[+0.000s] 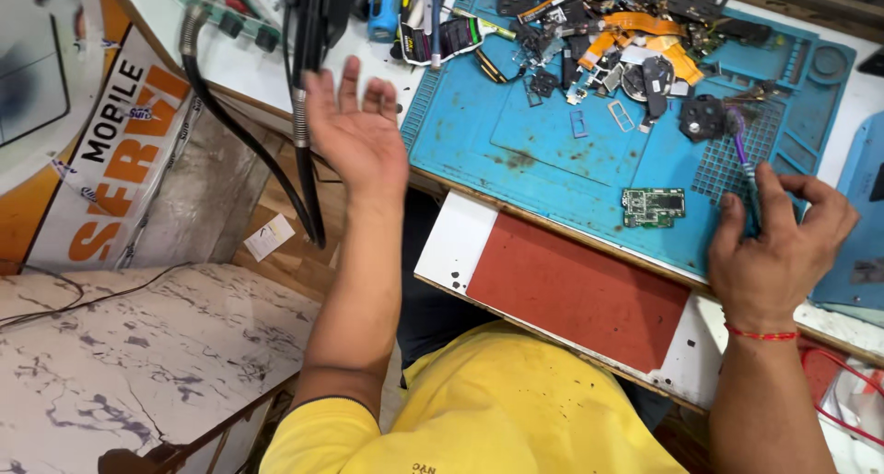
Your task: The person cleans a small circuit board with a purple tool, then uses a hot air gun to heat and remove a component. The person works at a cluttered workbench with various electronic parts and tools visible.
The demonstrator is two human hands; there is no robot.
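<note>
Yellow shirt (479,409) nearest; R hand (778,244) grips purple tool (744,165); L hand (354,128) open.

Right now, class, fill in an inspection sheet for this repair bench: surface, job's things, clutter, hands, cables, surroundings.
Surface: blue repair mat, stained, on a white bench.
Job's things: green circuit board lying on the mat; purple-handled tool.
Clutter: pile of phone parts and orange flex strips at the mat's far edge.
Hands: left hand open, raised, beside the black hose; right hand gripping the purple-handled tool.
Cables: black hose hanging off the bench.
Surroundings: marble-pattern top, red pad.
</note>
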